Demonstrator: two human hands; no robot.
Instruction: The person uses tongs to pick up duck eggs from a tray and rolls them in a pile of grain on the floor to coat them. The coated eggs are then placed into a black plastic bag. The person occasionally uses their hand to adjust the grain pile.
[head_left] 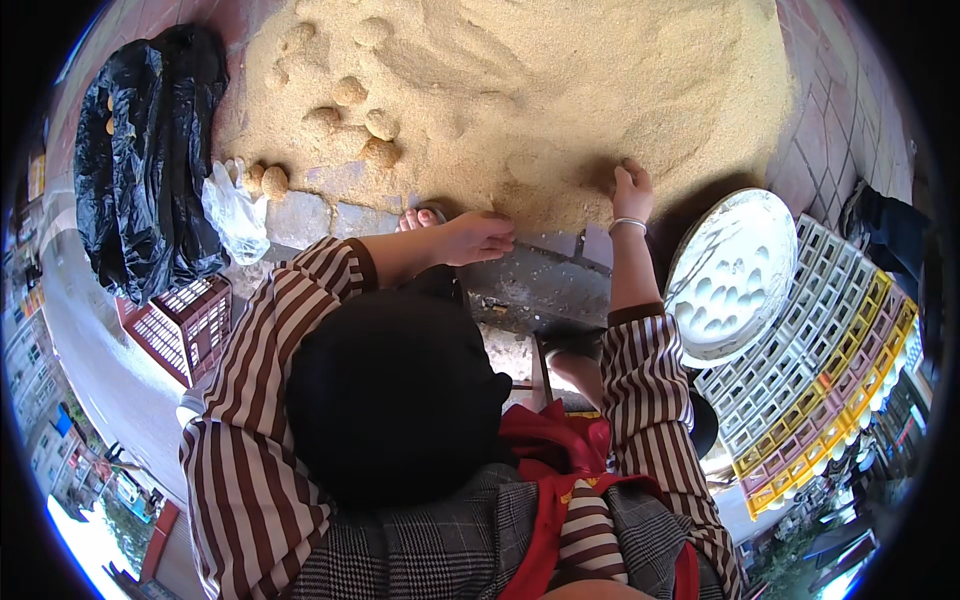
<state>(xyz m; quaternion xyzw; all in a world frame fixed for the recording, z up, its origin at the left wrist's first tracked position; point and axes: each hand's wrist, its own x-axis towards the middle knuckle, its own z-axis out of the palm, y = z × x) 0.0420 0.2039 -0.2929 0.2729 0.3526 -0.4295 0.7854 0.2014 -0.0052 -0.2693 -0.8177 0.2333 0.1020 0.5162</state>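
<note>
A wide pile of tan, grainy husks (pixel 560 70) covers the ground in front of me. My left hand (pixel 485 238) is low over the near edge of the pile, its fingers loosely stretched to the right and nothing visible in them. Beside the husks on the right, my right hand (pixel 632 190) has its fingers curled in; whatever they hold, if anything, is hidden. Several husk-coated eggs (pixel 380 152) lie on the pile at the left. To the right of my right arm, a round pan (pixel 722 232) coated in white holds several whitish eggs (pixel 731 296).
Stacked plastic egg trays (pixel 775 370) in grey, yellow and pink stand at the right, with pale eggs at their outer edge. On the left are a black plastic bag (pixel 150 170), a clear bag (pixel 237 215) and a dark red plastic crate (pixel 185 325). A brick kerb (pixel 530 285) runs before my feet.
</note>
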